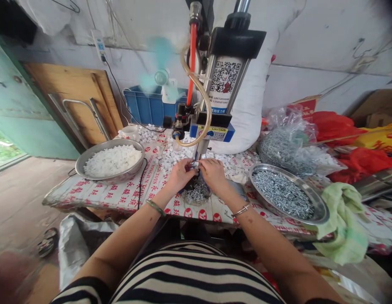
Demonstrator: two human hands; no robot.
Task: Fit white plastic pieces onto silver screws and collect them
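Both my hands meet under the ram of an upright pneumatic press (227, 84). My left hand (182, 173) has its thumb and fingers pinched together at the press point; what they hold is too small to name. My right hand (214, 173) touches the same spot from the other side, fingers closed, and its grip is also too small to make out. Just below them lies a pile of small metal pins (196, 193). Small white plastic pieces (170, 156) are scattered behind my hands.
At the left is a metal bowl of white pieces (112, 162); at the right, a metal bowl of pins (282, 195). A green cloth (343, 223) hangs over the table edge. Behind stand a blue crate (141, 105), a turning fan (161, 77) and a plastic bag of pins (284, 147).
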